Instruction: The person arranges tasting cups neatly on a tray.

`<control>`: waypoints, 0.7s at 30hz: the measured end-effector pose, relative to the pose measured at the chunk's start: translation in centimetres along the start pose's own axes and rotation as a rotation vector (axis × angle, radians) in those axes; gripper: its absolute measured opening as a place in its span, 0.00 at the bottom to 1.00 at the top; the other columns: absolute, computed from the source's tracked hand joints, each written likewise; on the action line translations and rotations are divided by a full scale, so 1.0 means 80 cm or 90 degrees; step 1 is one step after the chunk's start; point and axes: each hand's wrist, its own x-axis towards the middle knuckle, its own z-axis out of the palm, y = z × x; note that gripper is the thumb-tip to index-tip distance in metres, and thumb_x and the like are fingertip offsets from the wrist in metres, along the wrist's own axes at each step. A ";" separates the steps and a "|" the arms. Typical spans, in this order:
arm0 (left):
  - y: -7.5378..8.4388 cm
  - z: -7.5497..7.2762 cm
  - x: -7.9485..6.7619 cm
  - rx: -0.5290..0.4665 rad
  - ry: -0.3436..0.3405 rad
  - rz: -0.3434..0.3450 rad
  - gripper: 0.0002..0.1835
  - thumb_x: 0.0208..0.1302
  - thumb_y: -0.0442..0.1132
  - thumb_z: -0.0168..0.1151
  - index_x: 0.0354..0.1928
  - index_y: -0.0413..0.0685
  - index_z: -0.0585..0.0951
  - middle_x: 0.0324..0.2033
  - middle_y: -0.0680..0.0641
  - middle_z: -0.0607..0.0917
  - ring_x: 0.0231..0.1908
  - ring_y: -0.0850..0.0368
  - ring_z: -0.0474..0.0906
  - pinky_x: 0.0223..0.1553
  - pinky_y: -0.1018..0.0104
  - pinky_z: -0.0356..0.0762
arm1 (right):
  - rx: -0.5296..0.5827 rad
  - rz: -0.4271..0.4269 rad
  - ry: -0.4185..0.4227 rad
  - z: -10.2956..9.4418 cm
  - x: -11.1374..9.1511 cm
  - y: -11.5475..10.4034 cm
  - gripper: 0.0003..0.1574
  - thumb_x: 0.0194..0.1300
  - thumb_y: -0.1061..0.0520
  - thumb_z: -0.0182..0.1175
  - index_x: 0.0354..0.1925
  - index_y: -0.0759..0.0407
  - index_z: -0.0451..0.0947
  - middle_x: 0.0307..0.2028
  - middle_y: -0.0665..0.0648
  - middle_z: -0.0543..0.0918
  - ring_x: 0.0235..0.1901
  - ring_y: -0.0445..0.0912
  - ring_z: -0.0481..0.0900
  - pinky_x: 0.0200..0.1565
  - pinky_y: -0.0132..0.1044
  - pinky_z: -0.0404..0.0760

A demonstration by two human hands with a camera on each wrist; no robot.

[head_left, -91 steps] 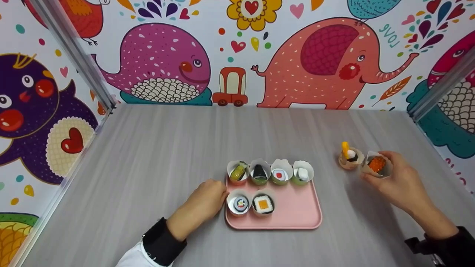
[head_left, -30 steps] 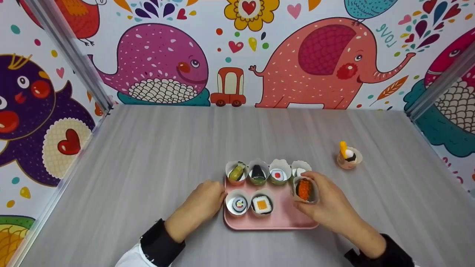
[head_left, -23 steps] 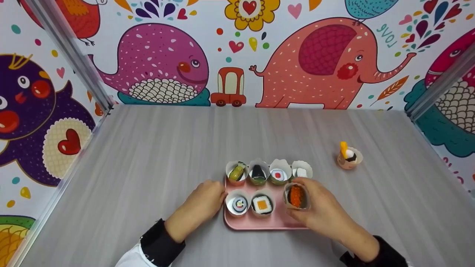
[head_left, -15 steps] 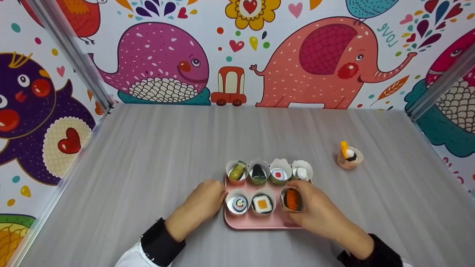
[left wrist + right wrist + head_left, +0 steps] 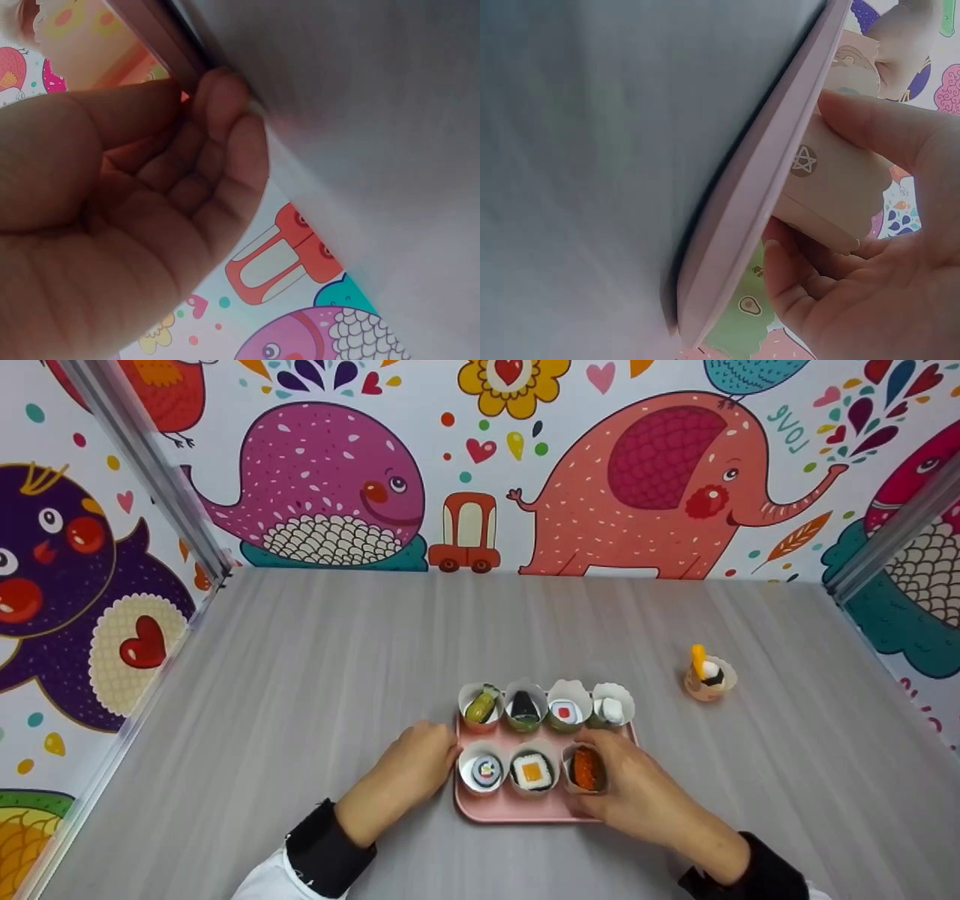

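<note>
My right hand [image 5: 637, 787] grips a beige paper cup [image 5: 571, 784] between thumb and fingers; a toy sushi with orange roe [image 5: 587, 769] sits inside. This cup stands upright in the front row of the pink tray [image 5: 495, 811], just right of a cup with square egg-topped sushi [image 5: 532, 772]. In the right wrist view, the fingers wrap round the cup [image 5: 832, 184] close behind the tray's rim [image 5: 735, 217]. My left hand [image 5: 416, 761] pinches the tray's left edge; the left wrist view shows thumb and index finger at that edge [image 5: 161, 45], other fingers curled.
Along the tray's back stand several sushi cups [image 5: 523, 706], and a cup with a round roll [image 5: 482, 769] is at front left. Another paper cup [image 5: 709, 679], with yellow and white food, stands alone on the grey table [image 5: 337, 660] to the right. Cartoon-printed walls enclose the table.
My right hand has carried the roe sushi cup leftward from beside the lone cup and lowered it into the tray's front row. My left hand has stayed at the tray's edge.
</note>
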 end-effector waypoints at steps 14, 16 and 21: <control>0.001 -0.001 0.001 0.002 -0.004 0.000 0.17 0.66 0.29 0.67 0.18 0.43 0.79 0.21 0.40 0.82 0.26 0.39 0.82 0.27 0.44 0.77 | 0.005 -0.007 -0.025 0.003 0.000 0.003 0.44 0.49 0.56 0.83 0.62 0.60 0.74 0.56 0.56 0.81 0.53 0.47 0.79 0.55 0.50 0.81; 0.001 -0.001 0.001 0.003 -0.002 0.003 0.17 0.66 0.29 0.67 0.18 0.43 0.79 0.21 0.40 0.82 0.26 0.39 0.82 0.27 0.44 0.77 | 0.003 -0.010 -0.027 0.003 0.000 0.003 0.44 0.50 0.55 0.83 0.62 0.60 0.74 0.56 0.56 0.81 0.52 0.46 0.79 0.54 0.49 0.81; 0.000 -0.001 0.001 -0.004 -0.007 -0.001 0.17 0.65 0.28 0.67 0.17 0.43 0.79 0.20 0.41 0.82 0.25 0.43 0.81 0.25 0.47 0.76 | -0.009 -0.026 -0.017 0.001 -0.002 0.005 0.47 0.49 0.52 0.84 0.63 0.62 0.73 0.56 0.55 0.80 0.54 0.47 0.80 0.55 0.49 0.80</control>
